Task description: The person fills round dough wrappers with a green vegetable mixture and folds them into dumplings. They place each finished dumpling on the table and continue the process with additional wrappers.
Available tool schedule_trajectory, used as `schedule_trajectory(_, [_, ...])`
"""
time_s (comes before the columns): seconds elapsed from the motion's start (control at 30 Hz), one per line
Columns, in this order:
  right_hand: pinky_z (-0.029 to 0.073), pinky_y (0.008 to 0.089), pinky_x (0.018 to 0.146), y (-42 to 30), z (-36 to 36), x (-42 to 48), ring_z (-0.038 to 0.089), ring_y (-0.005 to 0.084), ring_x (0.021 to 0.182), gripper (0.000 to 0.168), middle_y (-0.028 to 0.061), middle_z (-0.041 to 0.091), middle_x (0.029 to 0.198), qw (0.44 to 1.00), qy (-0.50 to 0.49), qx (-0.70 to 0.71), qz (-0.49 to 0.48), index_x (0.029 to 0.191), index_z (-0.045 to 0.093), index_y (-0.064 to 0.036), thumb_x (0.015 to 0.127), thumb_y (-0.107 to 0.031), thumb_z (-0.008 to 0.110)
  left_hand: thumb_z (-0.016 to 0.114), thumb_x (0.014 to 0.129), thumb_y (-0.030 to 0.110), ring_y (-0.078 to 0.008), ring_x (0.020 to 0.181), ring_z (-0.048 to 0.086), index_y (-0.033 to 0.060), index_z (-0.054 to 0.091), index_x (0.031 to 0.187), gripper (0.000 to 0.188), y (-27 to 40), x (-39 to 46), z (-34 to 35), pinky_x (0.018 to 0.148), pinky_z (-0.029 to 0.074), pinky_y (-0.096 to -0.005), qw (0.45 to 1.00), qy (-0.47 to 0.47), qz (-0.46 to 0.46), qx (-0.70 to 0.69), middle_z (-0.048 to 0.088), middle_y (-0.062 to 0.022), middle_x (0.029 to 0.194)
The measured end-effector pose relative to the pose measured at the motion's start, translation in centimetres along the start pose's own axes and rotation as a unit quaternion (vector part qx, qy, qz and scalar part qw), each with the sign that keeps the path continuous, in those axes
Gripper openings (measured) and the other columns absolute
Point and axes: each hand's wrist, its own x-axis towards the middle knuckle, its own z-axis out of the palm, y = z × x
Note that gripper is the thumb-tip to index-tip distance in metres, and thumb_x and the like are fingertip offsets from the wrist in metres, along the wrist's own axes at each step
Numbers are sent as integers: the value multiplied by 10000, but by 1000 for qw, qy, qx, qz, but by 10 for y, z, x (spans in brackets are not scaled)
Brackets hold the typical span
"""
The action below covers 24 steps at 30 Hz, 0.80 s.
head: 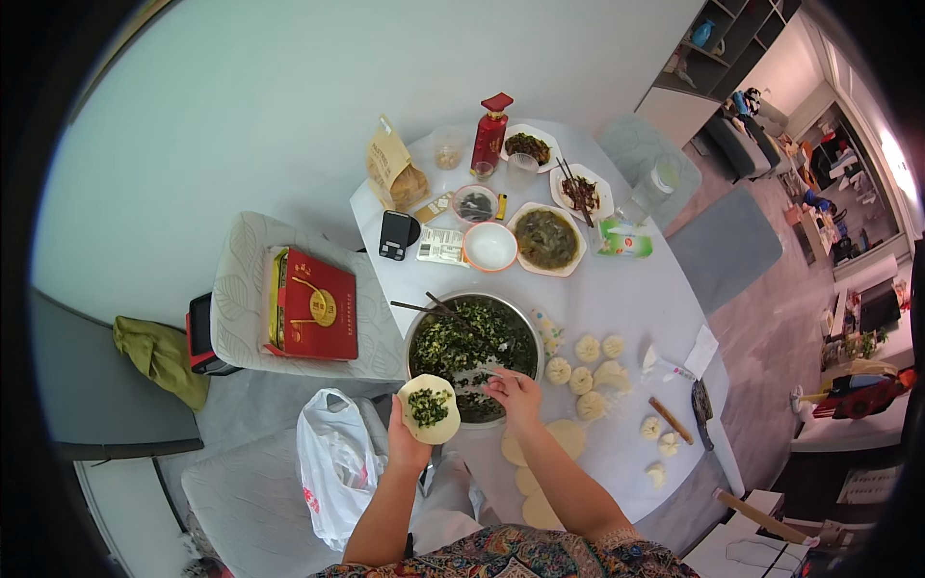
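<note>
My left hand [410, 449] holds a round dough wrapper [446, 428] with a mound of chopped green filling [428, 407] at its middle. My right hand [519, 397] pinches a thin utensil, probably a spoon [497, 373], over the near right side of a large metal bowl [540, 339]. Chopped greens [462, 325] cover much of the bowl's inside, and a pair of dark chopsticks [444, 307] rests across its far left rim. Flat dough wrappers [538, 509] lie partly under my right forearm. Several pleated buns [580, 380] sit right of the bowl.
Further right are a rolling pin [670, 420], a kitchen knife [701, 412] and small buns [650, 428]. Dishes [547, 240], a white bowl [491, 246] and a red bottle [489, 137] stand at the back. A plastic bag [336, 462] and a chair with a red box [321, 307] are left.
</note>
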Motion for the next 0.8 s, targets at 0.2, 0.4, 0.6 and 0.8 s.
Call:
schedule_trajectory(0.2, [591, 378, 826, -11, -14, -47, 646, 202, 812, 234, 133, 640, 988, 927, -95, -211, -294, 1136, 603, 84, 1008, -74, 488, 313, 1033, 513, -262, 1219, 553, 119, 509, 1340, 536, -11, 28, 26, 1039, 435, -440, 999, -2, -13, -44, 579, -62, 1323])
schedule_trajectory(0.4, [535, 375, 819, -8, -24, -69, 627, 314, 951, 486, 179, 627, 1072, 643, -183, -541, -511, 1223, 613, 33, 744, 102, 571, 330, 1021, 534, -280, 1221, 544, 114, 525, 1321, 552, -19, 43, 56, 1051, 421, -461, 995, -9, -62, -73, 580, -77, 1316])
schedule_trajectory(0.6, [540, 344, 796, -25, -24, -77, 654, 275, 854, 345, 179, 640, 1020, 795, -144, -388, -443, 1236, 590, 44, 899, 72, 521, 303, 1018, 541, -321, 1259, 519, 114, 487, 1374, 585, -29, 51, 46, 1066, 406, -503, 996, -27, -54, -64, 554, -110, 1360])
schedule_trajectory(0.8, [548, 314, 782, -8, -33, -62, 653, 197, 829, 252, 159, 645, 1005, 876, -51, -284, -385, 1197, 606, 45, 993, -2, 465, 331, 1012, 549, -304, 1244, 534, 142, 507, 1354, 560, -26, 48, 41, 1057, 417, -495, 997, 4, -28, -68, 562, -86, 1351])
